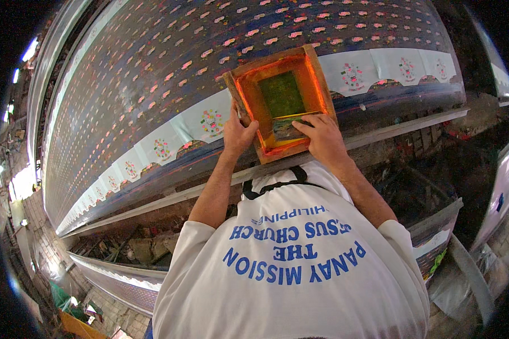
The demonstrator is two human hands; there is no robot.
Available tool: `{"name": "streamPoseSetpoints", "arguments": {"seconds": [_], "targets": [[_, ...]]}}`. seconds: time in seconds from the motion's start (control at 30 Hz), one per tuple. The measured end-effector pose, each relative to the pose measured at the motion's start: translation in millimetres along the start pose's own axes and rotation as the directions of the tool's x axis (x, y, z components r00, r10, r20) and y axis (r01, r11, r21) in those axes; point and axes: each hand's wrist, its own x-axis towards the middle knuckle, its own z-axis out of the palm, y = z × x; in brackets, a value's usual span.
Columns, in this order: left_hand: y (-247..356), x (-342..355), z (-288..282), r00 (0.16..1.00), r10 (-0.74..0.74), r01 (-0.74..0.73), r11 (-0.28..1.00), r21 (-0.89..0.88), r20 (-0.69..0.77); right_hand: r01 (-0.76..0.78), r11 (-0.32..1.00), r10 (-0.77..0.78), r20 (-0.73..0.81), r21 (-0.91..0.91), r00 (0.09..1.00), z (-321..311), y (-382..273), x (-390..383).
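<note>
Wooden printing frame (281, 101) lies flat on the patterned cloth (152, 73) at the table's near edge. Left hand (237, 133) grips its left rail, right hand (321, 135) clasps the bottom rail. Looks stiff, light, paint-slick; hold by rails, not mesh.

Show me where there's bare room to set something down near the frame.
Little is bare. Both hands, left hand and right hand, crowd the wooden frame. Patterned cloth covers the table. Only the narrow ledge along the near edge, right of the frame, looks free.
</note>
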Motion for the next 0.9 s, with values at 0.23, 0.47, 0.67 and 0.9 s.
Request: {"name": "streamPoseSetpoints", "arguments": {"seconds": [0.23,0.47,0.67,0.9], "targets": [[-13,9,11,0.986,0.146,-0.152,0.985,-0.077,-0.077,0.032,0.999,-0.031,0.033,-0.008,0.999,-5,6,0],[-8,5,8,0.995,0.087,-0.091,0.989,-0.113,-0.041,0.055,0.997,-0.052,0.062,-0.052,0.997,-7,-2,-3],[-6,1,6,1.0,0.0,-0.001,0.998,-0.055,-0.011,0.055,0.998,-0.051,0.218,-0.011,0.975,-23,6,34],[16,2,-1,1.0,0.016,-0.015,0.999,-0.05,0.022,0.195,0.98,-0.198,-0.048,-0.044,0.979,-20,32,144]]}}
